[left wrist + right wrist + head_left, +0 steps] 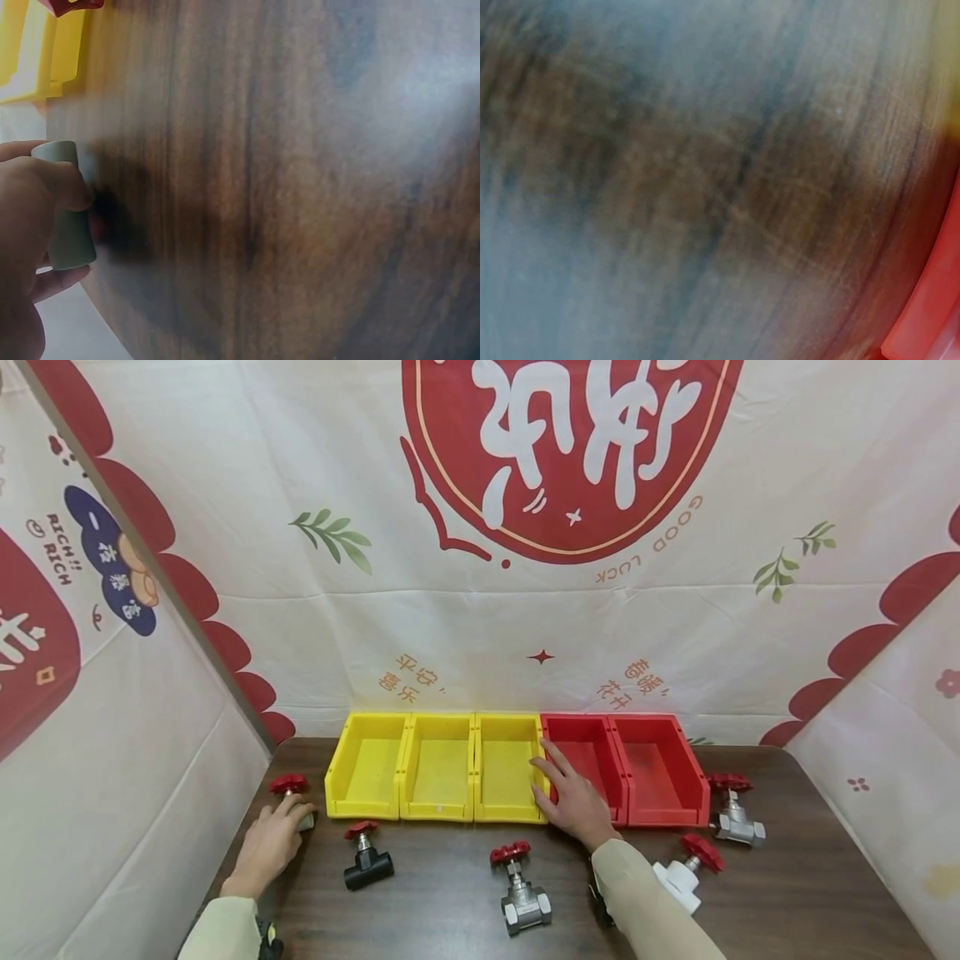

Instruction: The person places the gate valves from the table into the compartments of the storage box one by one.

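Before a printed backdrop [465, 627], work looks barely begun: the left hand [267, 846] pinches a grey-bodied valve [73, 241] at the left of the worktop [435, 885], the right hand [573, 800] spreads over bins [437, 811], and other valves [527, 906] lie outside them.

One View Looking Down, Two Hanging Close

The head view is looking forward and down from above, taking in the surface [435, 902], the patterned cloth [300, 635] beyond it, and the left hand [270, 843] and right hand [576, 803] entering from below. The left wrist view is facing the surface from close by, catching the left hand at its left edge; it is sharing that hand, the grey-green fitting [73, 232] and a yellow bin [64, 56] with the head view. The right wrist view is facing the surface at blurry close range, sharing a red bin [922, 300], lower right, with the head view.
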{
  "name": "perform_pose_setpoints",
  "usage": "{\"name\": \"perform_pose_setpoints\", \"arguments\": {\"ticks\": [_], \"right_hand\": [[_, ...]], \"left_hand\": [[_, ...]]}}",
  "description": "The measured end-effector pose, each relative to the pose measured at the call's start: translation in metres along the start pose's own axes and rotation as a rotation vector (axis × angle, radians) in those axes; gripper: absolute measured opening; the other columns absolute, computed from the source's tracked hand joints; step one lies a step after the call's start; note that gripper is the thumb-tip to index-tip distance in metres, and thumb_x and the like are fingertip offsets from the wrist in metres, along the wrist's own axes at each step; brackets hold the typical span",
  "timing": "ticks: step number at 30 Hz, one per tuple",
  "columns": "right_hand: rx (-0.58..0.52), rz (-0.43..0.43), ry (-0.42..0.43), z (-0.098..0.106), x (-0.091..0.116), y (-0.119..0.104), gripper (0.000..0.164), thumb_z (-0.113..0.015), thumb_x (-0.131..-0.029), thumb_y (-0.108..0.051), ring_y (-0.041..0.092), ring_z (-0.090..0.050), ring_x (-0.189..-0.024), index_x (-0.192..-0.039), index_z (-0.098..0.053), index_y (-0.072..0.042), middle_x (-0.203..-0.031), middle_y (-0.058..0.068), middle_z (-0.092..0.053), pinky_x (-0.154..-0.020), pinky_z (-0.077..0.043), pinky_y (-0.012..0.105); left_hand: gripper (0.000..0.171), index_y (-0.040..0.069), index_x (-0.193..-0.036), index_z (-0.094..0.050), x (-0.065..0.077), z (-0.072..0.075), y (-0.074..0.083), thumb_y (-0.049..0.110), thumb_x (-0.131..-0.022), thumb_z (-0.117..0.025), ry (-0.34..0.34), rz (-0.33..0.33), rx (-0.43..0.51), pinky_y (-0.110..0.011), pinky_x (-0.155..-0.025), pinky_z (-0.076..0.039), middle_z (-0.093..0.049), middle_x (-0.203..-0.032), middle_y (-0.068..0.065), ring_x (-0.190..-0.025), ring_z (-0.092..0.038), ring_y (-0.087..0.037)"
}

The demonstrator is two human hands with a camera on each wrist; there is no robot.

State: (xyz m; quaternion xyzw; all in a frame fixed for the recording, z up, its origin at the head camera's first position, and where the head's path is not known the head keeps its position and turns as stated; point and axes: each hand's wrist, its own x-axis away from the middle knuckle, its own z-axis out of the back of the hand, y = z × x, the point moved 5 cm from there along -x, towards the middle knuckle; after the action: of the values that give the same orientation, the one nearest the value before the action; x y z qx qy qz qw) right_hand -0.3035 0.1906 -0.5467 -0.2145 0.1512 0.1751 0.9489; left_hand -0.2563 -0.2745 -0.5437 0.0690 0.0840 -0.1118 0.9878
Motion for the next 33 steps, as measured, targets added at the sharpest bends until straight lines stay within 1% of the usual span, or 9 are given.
{"name": "perform_pose_setpoints", "arguments": {"ticks": [3, 8, 14, 19, 21, 24, 27, 33], "right_hand": [[-0.002, 0.001, -0.003, 0.0, 0.0, 0.0, 0.056, -0.067, -0.075, -0.039, 0.017, -0.056, -0.094, -0.127, -0.045, -0.034, -0.146, -0.015, -0.012, -0.07, -0.049, 0.036], [-0.001, -0.008, -0.004, 0.001, 0.0, 0.0, 0.056, -0.067, -0.075, -0.039, 0.016, -0.056, -0.094, -0.127, -0.045, -0.035, -0.146, -0.015, -0.012, -0.069, -0.049, 0.036], [0.004, -0.013, 0.001, 0.0, 0.0, 0.001, 0.056, -0.067, -0.074, -0.039, 0.016, -0.056, -0.093, -0.126, -0.047, -0.032, -0.146, -0.016, -0.012, -0.068, -0.049, 0.036], [0.005, -0.007, -0.003, 0.0, 0.0, 0.0, 0.055, -0.067, -0.075, -0.038, 0.017, -0.058, -0.088, -0.126, -0.048, -0.03, -0.146, -0.015, -0.013, -0.066, -0.05, 0.036], [0.005, -0.008, -0.003, 0.001, 0.0, -0.001, 0.055, -0.067, -0.075, -0.037, 0.016, -0.059, -0.084, -0.126, -0.048, -0.029, -0.146, -0.015, -0.013, -0.065, -0.05, 0.035], [0.012, -0.016, -0.001, 0.0, 0.0, -0.001, 0.054, -0.067, -0.075, -0.037, 0.014, -0.058, -0.081, -0.126, -0.049, -0.03, -0.145, -0.017, -0.013, -0.065, -0.05, 0.034], [0.01, -0.015, 0.008, 0.001, 0.0, -0.001, 0.054, -0.068, -0.074, -0.036, 0.014, -0.058, -0.081, -0.125, -0.049, -0.03, -0.145, -0.017, -0.014, -0.065, -0.05, 0.034], [0.011, -0.016, 0.008, 0.002, 0.0, -0.001, 0.055, -0.068, -0.074, -0.036, 0.013, -0.058, -0.078, -0.125, -0.049, -0.03, -0.145, -0.017, -0.014, -0.064, -0.05, 0.033]], "left_hand": [[0.049, 0.011, -0.11, -0.061, 0.001, 0.002, 0.001, -0.005, -0.065, -0.069, 0.047, -0.019, -0.004, -0.048, -0.055, -0.043, -0.047, -0.118, -0.012, -0.081, -0.048, -0.038], [0.048, 0.011, -0.111, -0.06, 0.001, 0.009, 0.004, -0.003, -0.066, -0.07, 0.139, -0.049, -0.016, -0.047, -0.056, -0.043, -0.046, -0.119, -0.011, -0.078, -0.047, -0.038], [0.049, 0.012, -0.11, -0.059, -0.004, 0.018, 0.008, 0.0, -0.065, -0.074, 0.192, -0.044, -0.019, -0.048, -0.06, -0.044, -0.045, -0.12, -0.011, -0.08, -0.046, -0.038], [0.051, 0.012, -0.111, -0.059, -0.007, 0.025, 0.012, 0.002, -0.064, -0.077, 0.253, -0.071, -0.036, -0.047, -0.065, -0.043, -0.046, -0.12, -0.011, -0.079, -0.046, -0.037], [0.052, 0.011, -0.111, -0.059, -0.007, 0.027, 0.014, 0.002, -0.063, -0.077, 0.285, -0.087, -0.044, -0.047, -0.065, -0.043, -0.047, -0.119, -0.012, -0.078, -0.046, -0.037], [0.053, 0.011, -0.11, -0.059, -0.009, 0.032, 0.016, 0.002, -0.061, -0.077, 0.324, -0.092, -0.047, -0.048, -0.064, -0.043, -0.047, -0.119, -0.012, -0.077, -0.047, -0.038], [0.053, 0.011, -0.11, -0.06, -0.013, 0.038, 0.019, 0.001, -0.061, -0.077, 0.344, -0.101, -0.042, -0.048, -0.064, -0.044, -0.048, -0.118, -0.012, -0.078, -0.047, -0.038], [0.053, 0.01, -0.11, -0.061, -0.024, 0.047, 0.025, 0.001, -0.061, -0.077, 0.347, -0.14, -0.053, -0.045, -0.069, -0.044, -0.048, -0.119, -0.013, -0.08, -0.047, -0.035]]}}
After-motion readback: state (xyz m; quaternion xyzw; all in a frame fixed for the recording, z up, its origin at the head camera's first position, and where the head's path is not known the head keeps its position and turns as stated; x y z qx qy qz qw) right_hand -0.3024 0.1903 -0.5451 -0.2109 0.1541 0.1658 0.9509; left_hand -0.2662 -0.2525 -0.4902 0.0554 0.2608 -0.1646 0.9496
